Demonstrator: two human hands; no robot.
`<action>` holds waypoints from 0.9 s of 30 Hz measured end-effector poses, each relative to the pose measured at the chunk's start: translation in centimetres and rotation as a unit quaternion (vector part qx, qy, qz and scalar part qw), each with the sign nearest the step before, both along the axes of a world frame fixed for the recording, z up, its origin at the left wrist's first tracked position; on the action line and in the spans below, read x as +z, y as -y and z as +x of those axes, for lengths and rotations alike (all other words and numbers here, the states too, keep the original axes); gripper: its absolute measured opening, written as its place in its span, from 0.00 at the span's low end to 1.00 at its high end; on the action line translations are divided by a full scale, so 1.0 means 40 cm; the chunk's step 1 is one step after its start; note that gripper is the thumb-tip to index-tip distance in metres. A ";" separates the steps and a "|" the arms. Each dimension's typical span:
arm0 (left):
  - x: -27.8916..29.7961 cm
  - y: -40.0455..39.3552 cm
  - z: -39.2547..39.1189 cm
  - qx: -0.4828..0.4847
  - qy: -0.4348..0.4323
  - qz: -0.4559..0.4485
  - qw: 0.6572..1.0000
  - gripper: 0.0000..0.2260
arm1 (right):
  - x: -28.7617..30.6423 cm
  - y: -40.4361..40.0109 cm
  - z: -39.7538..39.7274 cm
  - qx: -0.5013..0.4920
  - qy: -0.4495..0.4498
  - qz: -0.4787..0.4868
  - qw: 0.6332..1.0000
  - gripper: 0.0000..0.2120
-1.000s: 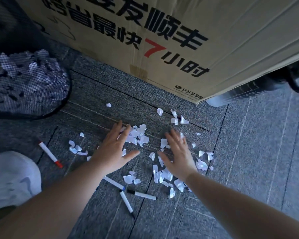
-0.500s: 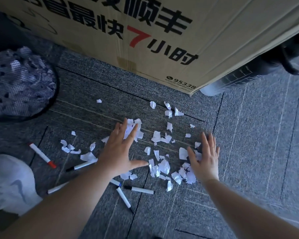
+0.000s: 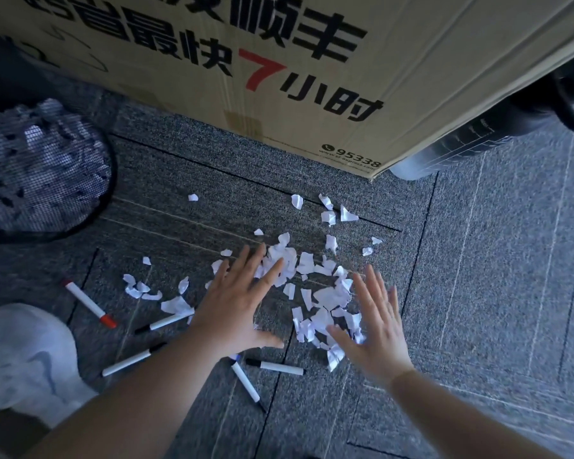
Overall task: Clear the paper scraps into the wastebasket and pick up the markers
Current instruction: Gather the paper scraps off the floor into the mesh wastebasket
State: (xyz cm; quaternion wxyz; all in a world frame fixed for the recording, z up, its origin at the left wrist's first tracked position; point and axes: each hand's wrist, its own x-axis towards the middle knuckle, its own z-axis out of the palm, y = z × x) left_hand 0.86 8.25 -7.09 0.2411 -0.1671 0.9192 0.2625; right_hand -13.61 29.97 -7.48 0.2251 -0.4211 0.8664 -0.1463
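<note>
Neither grip had closed on anything: the left hand (image 3: 236, 303) and right hand (image 3: 375, 329) lay flat and splayed on the carpet (image 3: 478, 293), bracketing the paper scraps (image 3: 315, 293). To my eye the scraps wanted raking into one tight heap before any scooping, since stray bits lay farther out. Markers (image 3: 274, 366) were strewn nearest the person's knee. Beyond, the mesh wastebasket (image 3: 30, 170) stood well left, beside a cardboard box (image 3: 312, 61).

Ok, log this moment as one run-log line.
left hand open flat | right hand open flat | paper scraps between hands on carpet | markers untouched | wastebasket upper left
</note>
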 end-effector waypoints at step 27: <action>-0.023 0.037 0.057 0.092 -0.041 -0.105 0.989 0.56 | -0.033 0.268 -0.139 0.096 -0.096 -0.046 0.990 0.38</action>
